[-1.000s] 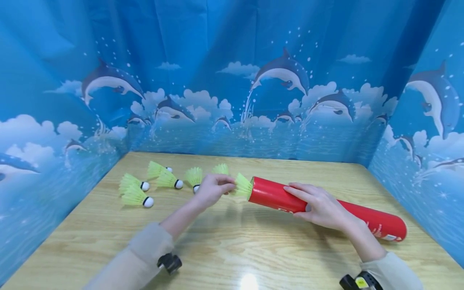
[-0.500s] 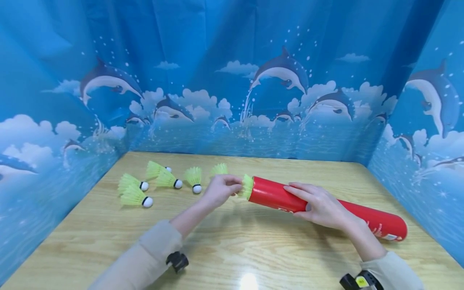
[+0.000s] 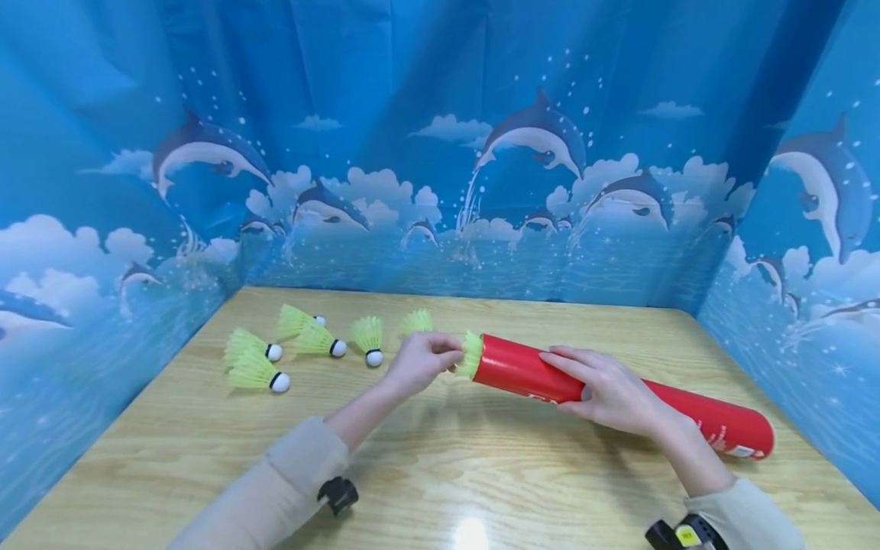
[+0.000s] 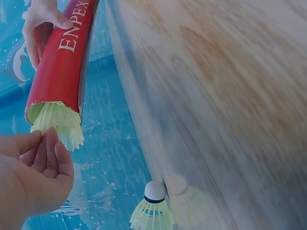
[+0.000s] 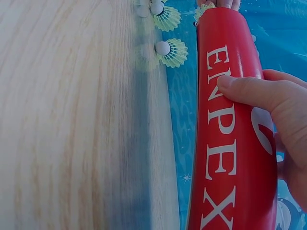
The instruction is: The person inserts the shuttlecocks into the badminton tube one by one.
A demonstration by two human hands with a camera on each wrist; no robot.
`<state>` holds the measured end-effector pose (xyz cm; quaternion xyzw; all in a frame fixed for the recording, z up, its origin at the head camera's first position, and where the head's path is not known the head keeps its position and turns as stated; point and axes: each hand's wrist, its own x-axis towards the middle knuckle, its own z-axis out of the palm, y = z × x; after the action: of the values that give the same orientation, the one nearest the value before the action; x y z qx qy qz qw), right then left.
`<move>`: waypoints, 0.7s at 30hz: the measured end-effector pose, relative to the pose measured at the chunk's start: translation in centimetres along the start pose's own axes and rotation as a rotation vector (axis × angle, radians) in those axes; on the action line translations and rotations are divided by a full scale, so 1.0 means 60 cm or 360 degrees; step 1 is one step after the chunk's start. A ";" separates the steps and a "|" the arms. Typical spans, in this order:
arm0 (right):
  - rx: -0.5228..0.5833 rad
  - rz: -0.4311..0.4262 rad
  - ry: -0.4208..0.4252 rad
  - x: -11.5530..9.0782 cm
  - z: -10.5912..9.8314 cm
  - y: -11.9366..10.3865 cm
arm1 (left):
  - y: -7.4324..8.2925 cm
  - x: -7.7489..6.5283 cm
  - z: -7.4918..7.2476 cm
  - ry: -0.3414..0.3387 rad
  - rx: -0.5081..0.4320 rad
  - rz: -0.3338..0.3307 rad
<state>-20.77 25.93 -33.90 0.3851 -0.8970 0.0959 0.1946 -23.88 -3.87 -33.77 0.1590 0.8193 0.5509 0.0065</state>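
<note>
A red shuttlecock tube (image 3: 522,369) lies slanted over the table, its open end raised toward the left. My right hand (image 3: 608,388) grips it around the middle, thumb across the white lettering in the right wrist view. At the mouth, a yellow-green shuttlecock (image 4: 57,122) sits partly inside, with only the flared end of its skirt sticking out. The thumb and fingertips of my left hand (image 3: 422,363) pinch that skirt's edge. The shuttlecock's cork end is hidden inside the tube.
Several more yellow-green shuttlecocks with white heads, one of them a shuttlecock (image 3: 257,373) at the near left, lie on the wooden table (image 3: 412,466). Another shuttlecock (image 3: 415,321) lies behind my left hand. A blue dolphin-print curtain (image 3: 385,252) encloses the back and sides.
My left hand has moved right and pushed the shuttlecock deeper into the tube's mouth, mostly in the first half second. My right hand and the tube have barely moved.
</note>
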 end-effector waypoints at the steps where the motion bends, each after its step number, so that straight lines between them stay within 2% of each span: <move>1: 0.0002 0.0002 -0.0001 0.000 0.000 0.000 | 0.000 0.000 0.001 0.0004 0.0015 0.0002; 12: 0.0030 0.0012 -0.0004 -0.001 0.000 -0.004 | 0.003 0.001 0.004 0.0027 0.0105 0.0038; 21: 0.0018 -0.0020 0.0015 0.004 -0.002 -0.007 | 0.006 0.001 0.013 -0.0023 0.0105 0.0040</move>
<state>-20.58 25.52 -33.69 0.3913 -0.8931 0.1017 0.1973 -23.70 -3.03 -33.73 0.1734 0.8348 0.5226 0.0002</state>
